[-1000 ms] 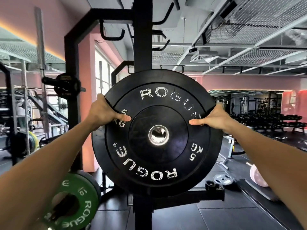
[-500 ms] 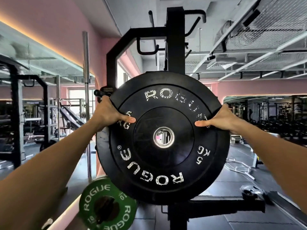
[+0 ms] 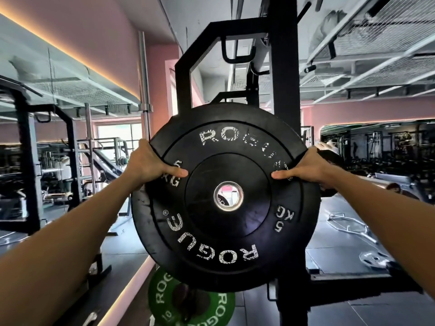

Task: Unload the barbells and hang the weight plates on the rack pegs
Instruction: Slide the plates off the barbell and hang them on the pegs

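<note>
The black plate [image 3: 226, 198] reads "ROGUE" twice and "5 KG"; the green plate [image 3: 164, 300] reads "ROGUE" and apparently "10".

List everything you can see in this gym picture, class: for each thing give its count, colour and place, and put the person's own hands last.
Black plate: one, black with white ROGUE and 5 KG lettering, held up mid-frame in front of the rack.
Green plate: one, green with white lettering, low, partly hidden behind the black plate.
Rack upright: one, black, behind the black plate, running up past it.
Upright barbell: one, silver, standing left of the rack.
Silver plate: one, lying on the floor at right.
Left hand: one, gripping the black plate's left edge.
Right hand: one, gripping its right edge.
</note>
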Action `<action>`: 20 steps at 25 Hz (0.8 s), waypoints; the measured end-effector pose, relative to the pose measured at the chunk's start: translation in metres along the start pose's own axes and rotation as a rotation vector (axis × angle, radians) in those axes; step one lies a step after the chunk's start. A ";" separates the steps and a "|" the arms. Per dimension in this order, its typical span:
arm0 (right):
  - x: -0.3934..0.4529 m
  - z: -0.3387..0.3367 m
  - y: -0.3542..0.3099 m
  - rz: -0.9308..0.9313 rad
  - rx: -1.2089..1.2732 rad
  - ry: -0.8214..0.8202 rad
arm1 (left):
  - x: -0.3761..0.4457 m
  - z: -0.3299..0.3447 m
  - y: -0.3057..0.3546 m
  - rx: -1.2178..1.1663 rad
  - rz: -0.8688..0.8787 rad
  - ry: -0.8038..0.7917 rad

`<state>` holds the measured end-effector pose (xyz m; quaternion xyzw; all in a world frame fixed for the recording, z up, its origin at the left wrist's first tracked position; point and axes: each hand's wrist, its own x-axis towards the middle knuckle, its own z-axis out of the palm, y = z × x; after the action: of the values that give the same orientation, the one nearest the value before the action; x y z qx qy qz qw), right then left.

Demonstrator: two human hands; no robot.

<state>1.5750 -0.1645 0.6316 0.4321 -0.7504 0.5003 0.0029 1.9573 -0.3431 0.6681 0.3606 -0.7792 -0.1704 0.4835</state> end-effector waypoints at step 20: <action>0.052 0.211 -0.062 0.056 -0.113 -0.087 | 0.130 0.014 -0.209 0.030 -0.021 -0.116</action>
<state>1.6735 -0.3649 0.5954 0.4314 -0.7887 0.4377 -0.0192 1.9923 -0.5816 0.6148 0.3653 -0.8046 -0.1846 0.4303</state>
